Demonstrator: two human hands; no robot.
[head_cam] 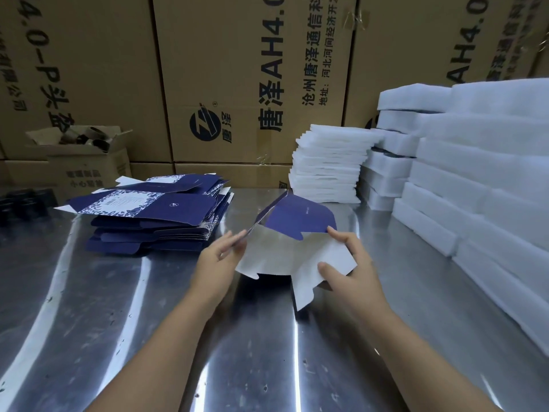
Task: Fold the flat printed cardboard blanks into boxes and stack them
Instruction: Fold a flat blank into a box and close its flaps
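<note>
A cardboard blank (292,251), dark blue outside and white inside, is held half opened above the steel table (148,307). My left hand (219,257) pinches its left edge between thumb and fingers. My right hand (346,263) grips its right side, thumb on the white inner face and fingers on the far edge by the blue flap. A pile of flat blue blanks (154,215) with a white floral printed panel lies on the table to the left.
White foam pads (326,168) are stacked at the back centre. Taller stacks of white foam blocks (475,162) fill the right side. Large brown cartons (237,84) form a wall behind. A small open carton (80,156) stands at the back left.
</note>
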